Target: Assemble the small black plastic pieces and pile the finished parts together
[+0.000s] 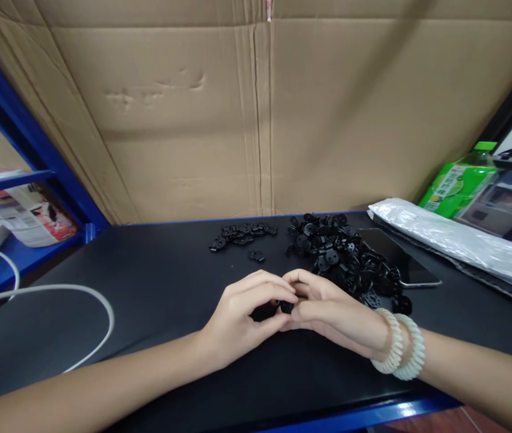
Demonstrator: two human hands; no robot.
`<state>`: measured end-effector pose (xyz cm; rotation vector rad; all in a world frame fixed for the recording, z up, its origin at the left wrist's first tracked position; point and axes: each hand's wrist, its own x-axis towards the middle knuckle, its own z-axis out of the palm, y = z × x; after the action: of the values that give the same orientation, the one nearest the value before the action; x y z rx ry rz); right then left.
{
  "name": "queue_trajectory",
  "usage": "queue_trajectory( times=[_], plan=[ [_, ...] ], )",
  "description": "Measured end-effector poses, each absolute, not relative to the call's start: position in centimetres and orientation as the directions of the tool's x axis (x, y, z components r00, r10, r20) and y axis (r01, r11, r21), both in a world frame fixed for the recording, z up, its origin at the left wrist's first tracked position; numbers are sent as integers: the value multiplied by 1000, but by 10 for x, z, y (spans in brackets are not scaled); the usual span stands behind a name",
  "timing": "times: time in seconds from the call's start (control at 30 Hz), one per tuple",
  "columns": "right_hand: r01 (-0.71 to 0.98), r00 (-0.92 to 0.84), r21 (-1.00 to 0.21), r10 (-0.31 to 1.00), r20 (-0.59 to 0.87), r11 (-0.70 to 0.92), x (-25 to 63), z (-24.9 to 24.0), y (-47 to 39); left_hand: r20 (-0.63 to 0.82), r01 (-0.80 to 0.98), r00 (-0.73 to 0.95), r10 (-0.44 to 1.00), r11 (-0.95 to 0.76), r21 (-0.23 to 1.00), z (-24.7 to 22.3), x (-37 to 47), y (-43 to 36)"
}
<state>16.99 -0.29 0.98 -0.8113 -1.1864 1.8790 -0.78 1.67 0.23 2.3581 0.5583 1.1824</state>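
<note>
Both hands meet above the near half of the black table (156,276), right of its middle. The part (287,307), small and black, sits between them at the fingertips, partly covered by the fingers. The left hand (249,307) is curled, thumb and fingertips closed on the part from its left side. The right hand (334,310) closes on the part from the right, thumb along the near side and fingers bent behind. The part's exact outline cannot be made out, nor whether it is one piece or two.

Two coiled bands (399,344) encircle the right wrist.

Beyond the right hand, and just beside it, lies the big pile (343,255) of black pieces, many of them round. The small pile (243,233) lies farther back, beyond the left hand and well apart from it. The lone piece (258,258) lies flat between the small pile and the hands, touching neither.

Right of the big pile, a flat device (411,264) lies on the table, its screen dark. A white bag (463,240) stretches along the right side. A pale cable (97,294) loops over the left side. Cardboard (169,162) stands behind.
</note>
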Motion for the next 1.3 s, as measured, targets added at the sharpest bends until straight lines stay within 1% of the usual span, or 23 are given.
queue_trajectory(
  times=[0.23, 0.53, 0.9, 1.03, 1.17, 1.3],
  plan=[
    [-314, -538, -908, 840, -71, -278, 170, 8, 2, 653, 141, 542, 530, -823, 551, 1, -5, 17],
    [-348, -571, -892, 820, -42, -289, 170, 4, 5, 630, 153, 558, 540, -813, 562, 3, -5, 18],
    [-350, -588, -892, 809, -29, -286, 172, 2, 6, 617, 154, 579, 533, -815, 559, 3, -5, 20],
    [-334, -578, -894, 814, -56, -298, 169, 3, 6, 623, 152, 569, 537, -813, 563, 4, -4, 18],
    [-314, -590, -893, 803, -84, -324, 164, 5, 3, 600, 164, 572, 560, -794, 585, 5, -1, 13],
    [-314, -599, -892, 797, -81, -326, 163, 4, -1, 556, 185, 557, 617, -745, 641, 7, 3, 10]
  ],
)
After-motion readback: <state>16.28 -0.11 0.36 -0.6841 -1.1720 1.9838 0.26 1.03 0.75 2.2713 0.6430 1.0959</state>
